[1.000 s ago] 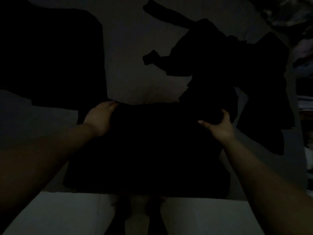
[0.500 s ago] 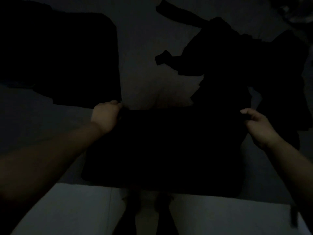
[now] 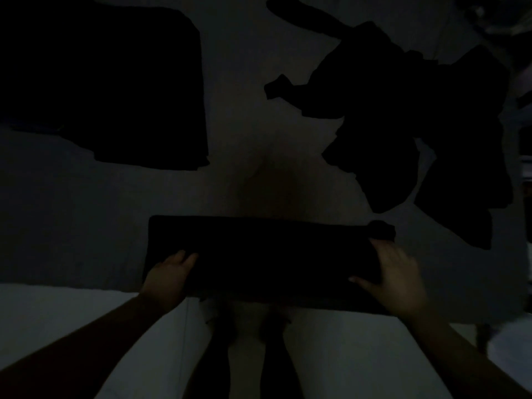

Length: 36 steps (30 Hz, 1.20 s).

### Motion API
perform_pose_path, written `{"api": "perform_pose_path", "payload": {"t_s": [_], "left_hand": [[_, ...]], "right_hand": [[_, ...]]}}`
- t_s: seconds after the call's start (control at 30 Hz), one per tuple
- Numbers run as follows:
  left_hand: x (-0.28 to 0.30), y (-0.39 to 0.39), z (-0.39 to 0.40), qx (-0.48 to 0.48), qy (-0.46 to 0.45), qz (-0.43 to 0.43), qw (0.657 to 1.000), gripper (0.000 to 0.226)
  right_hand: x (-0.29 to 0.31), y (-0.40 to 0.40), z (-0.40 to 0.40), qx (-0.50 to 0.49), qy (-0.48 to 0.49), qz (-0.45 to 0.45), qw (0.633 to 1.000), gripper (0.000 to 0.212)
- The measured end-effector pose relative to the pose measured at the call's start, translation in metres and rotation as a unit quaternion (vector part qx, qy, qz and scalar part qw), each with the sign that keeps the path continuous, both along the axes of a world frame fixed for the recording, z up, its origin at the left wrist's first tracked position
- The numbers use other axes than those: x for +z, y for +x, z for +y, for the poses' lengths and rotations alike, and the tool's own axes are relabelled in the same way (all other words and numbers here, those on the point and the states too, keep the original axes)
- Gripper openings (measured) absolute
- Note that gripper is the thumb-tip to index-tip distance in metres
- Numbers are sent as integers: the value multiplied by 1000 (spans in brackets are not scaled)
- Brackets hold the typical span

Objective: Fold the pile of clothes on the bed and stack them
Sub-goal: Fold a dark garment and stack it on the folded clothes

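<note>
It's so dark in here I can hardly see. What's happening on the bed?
A person is folding clothes. Both hands rest on a dark garment folded into a long band at the near edge of the bed: left hand at one end, right hand at the other, fingers fairly straight. A folded dark stack lies far left; an unfolded heap waits far right.

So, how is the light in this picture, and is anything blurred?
Head view: very dim; the dark folded garment and the dark heap of unfolded clothes show only as black shapes on the pale bed sheet. The right hand looks slightly smeared.
</note>
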State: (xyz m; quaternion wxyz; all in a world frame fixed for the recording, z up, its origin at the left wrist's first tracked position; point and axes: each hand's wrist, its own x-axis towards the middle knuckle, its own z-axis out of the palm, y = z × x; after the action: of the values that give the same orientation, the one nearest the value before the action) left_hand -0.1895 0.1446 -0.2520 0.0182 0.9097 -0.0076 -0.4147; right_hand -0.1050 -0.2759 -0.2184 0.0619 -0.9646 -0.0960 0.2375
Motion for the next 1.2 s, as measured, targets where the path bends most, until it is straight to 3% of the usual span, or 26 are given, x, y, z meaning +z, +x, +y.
{"api": "perform_pose_path", "payload": {"t_s": [0.07,0.17,0.27,0.33,0.4,0.5,0.57,0.7,0.87,0.93,1.0,1.03,1.07,1.13,1.2], "left_hand": [[0,7,-5,-9,11,-6,1000,76],[6,27,-4,-33,27,-15,999,65],[17,53,6,45,0,-165,985,44],[25,69,10,91,-26,-260,961,44],[29,77,11,50,-44,-297,953,45],[22,68,15,-73,-51,-353,931,44],[9,49,22,-140,-41,-377,915,46],[-10,15,25,-135,1,-286,949,78],[-10,10,25,-13,44,-152,987,84],[-2,19,31,-17,40,-184,982,68],[-1,23,38,-21,25,-289,957,39],[0,23,39,-29,19,-303,952,40],[1,21,38,-52,31,-275,959,45],[0,9,30,-81,82,-124,986,80],[-4,-6,18,-31,133,-30,990,93]], "right_hand": [[2,6,22,-65,74,10,995,84],[-1,27,31,-177,124,57,975,49],[18,63,28,-218,201,-44,954,25],[39,80,26,-188,246,-137,941,27],[55,80,25,-137,262,-180,938,31],[50,48,16,61,172,-206,961,62],[24,12,3,175,105,-165,965,84],[-15,-38,-17,209,65,-52,974,96],[-19,-40,-13,164,45,-85,982,81],[-13,-33,-16,146,52,-104,982,74],[-9,-26,-24,126,63,-131,981,62],[-7,-27,-28,128,62,-127,982,58],[-10,-29,-32,143,49,-113,982,59],[-19,-34,-38,186,9,-21,982,61],[-29,-39,-40,163,22,80,983,37]]}}
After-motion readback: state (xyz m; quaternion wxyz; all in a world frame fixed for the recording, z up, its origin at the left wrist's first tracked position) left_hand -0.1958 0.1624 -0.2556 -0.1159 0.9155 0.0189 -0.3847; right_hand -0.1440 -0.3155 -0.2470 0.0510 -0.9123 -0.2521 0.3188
